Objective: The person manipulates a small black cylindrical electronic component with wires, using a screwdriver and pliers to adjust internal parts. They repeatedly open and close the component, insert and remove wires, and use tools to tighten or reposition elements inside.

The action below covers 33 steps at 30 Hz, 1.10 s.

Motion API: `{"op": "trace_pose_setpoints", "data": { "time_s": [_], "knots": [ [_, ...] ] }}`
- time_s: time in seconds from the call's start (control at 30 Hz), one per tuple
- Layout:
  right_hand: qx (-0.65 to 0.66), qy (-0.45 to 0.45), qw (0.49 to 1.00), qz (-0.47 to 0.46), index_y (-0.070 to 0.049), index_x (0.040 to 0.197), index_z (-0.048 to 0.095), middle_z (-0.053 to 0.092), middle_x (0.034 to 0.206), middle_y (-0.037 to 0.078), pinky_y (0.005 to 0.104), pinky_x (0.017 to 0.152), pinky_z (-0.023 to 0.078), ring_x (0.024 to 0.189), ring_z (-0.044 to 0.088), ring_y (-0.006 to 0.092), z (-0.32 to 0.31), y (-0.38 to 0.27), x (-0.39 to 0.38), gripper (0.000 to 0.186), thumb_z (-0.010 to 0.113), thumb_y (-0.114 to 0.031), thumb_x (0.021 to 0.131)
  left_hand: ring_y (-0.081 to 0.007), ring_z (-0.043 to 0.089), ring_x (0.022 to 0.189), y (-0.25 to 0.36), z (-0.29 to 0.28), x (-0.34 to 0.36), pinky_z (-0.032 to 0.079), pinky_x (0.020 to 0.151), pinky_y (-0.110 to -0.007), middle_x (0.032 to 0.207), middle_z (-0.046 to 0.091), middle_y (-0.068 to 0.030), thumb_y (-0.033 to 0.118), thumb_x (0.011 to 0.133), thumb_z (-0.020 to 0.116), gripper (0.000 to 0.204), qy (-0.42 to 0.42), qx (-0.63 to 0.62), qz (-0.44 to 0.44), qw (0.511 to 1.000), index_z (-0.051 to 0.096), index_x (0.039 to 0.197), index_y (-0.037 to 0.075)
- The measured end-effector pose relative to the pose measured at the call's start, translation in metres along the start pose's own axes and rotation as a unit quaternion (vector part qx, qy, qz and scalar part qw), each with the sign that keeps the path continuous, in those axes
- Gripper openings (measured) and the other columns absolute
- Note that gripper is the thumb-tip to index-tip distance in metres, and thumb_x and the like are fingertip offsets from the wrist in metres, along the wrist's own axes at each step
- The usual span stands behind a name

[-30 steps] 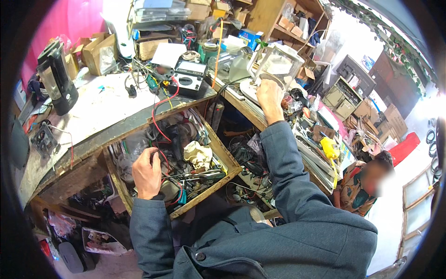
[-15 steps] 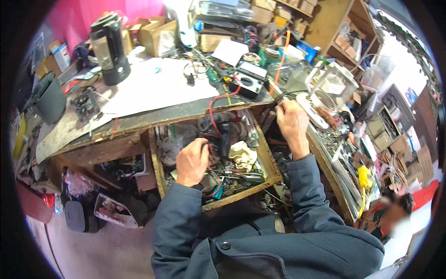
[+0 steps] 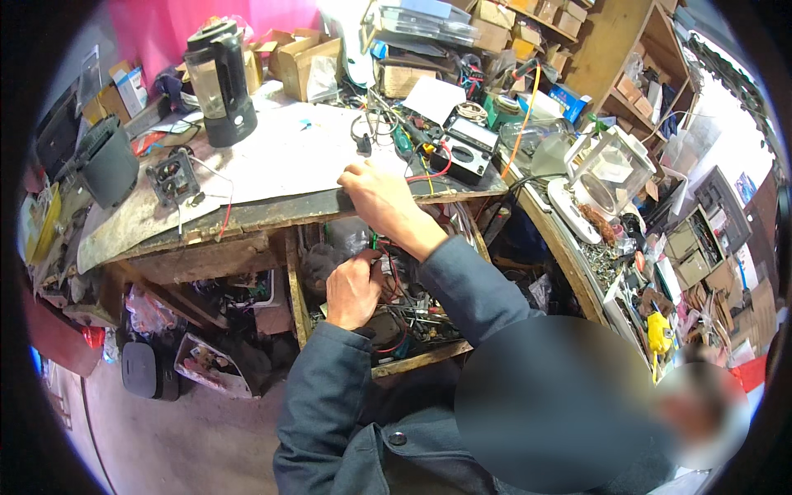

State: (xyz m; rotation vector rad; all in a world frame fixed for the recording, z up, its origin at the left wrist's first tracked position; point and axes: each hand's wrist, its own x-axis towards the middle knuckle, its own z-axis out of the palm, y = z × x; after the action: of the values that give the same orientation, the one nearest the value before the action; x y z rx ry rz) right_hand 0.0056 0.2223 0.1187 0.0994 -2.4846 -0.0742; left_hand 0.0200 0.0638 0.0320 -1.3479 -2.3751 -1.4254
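At the open wooden drawer full of tools and wires, my left hand has its fingers closed near a red wire; what they hold is unclear. My right hand is above it at the front edge of the white sheet, fingers curled, their tips partly hidden. Right of that hand, a black analogue meter with red and yellow leads lies on the bench among tangled cables. An orange cord runs beside the meter.
A black jug blender, dark container and small fan stand at left. A clear appliance and cluttered parts crowd the right-hand bench. Shelves with boxes rise behind. A co-worker is at lower right, blurred.
My right hand has left the clear appliance on the right and swept left to the desk edge above the drawer. My left hand stays in the drawer. The view has swung left.
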Motion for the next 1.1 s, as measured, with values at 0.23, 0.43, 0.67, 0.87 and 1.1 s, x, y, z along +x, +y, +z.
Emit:
{"op": "trace_pose_setpoints", "data": {
  "time_s": [0.23,0.43,0.67,0.87,1.1],
  "knots": [
    [-0.063,0.020,0.997,-0.050,-0.002,0.092,0.063,0.063,0.092,0.013,0.0376,0.077,0.054,0.087,0.063,0.0293,0.007,0.002,0.011,0.015,0.066,-0.008,0.078,-0.0439,0.067,0.088,-0.007,0.003,0.000,0.052,0.077,-0.049,0.092,0.070,-0.0242,0.012,0.088,0.063,0.020,0.019,0.000,0.012,1.000,0.069,0.104,0.001],
    [0.135,0.045,0.989,0.034,-0.002,0.099,0.057,0.060,0.090,0.016,0.0437,0.072,0.052,0.087,0.063,0.0366,-0.013,-0.021,-0.031,0.015,0.064,-0.004,0.086,-0.0175,0.069,0.081,0.009,-0.008,0.010,0.053,0.077,-0.032,0.093,0.074,-0.0147,0.011,0.097,0.065,0.022,0.181,-0.202,-0.116,0.956,0.069,0.114,-0.002],
    [0.264,0.067,0.962,0.027,0.001,0.104,0.057,0.060,0.092,0.018,0.0435,0.074,0.051,0.087,0.061,0.0387,0.000,-0.035,-0.072,0.022,0.065,0.005,0.083,-0.0106,0.063,0.092,-0.004,-0.005,0.012,0.050,0.081,-0.026,0.101,0.071,-0.0051,0.018,0.103,0.063,0.025,0.182,-0.359,-0.112,0.908,0.068,0.114,-0.003],
    [0.394,0.035,0.913,0.101,0.001,0.103,0.060,0.062,0.095,0.019,0.0436,0.074,0.053,0.086,0.064,0.0406,0.003,-0.031,-0.077,0.014,0.065,-0.001,0.090,-0.0085,0.063,0.069,-0.011,-0.010,0.012,0.053,0.060,-0.024,0.088,0.070,-0.0025,0.019,0.099,0.070,0.019,0.124,-0.532,-0.231,0.805,0.070,0.106,0.001],
    [0.414,0.047,0.904,0.092,-0.001,0.108,0.067,0.061,0.092,0.015,0.0392,0.071,0.052,0.081,0.064,0.0347,-0.001,-0.034,-0.079,0.018,0.066,-0.003,0.091,-0.0150,0.068,0.077,-0.011,-0.016,0.010,0.056,0.068,-0.029,0.093,0.073,-0.0057,0.018,0.099,0.068,0.014,0.077,-0.617,-0.248,0.743,0.069,0.102,0.004]
  ]
}}
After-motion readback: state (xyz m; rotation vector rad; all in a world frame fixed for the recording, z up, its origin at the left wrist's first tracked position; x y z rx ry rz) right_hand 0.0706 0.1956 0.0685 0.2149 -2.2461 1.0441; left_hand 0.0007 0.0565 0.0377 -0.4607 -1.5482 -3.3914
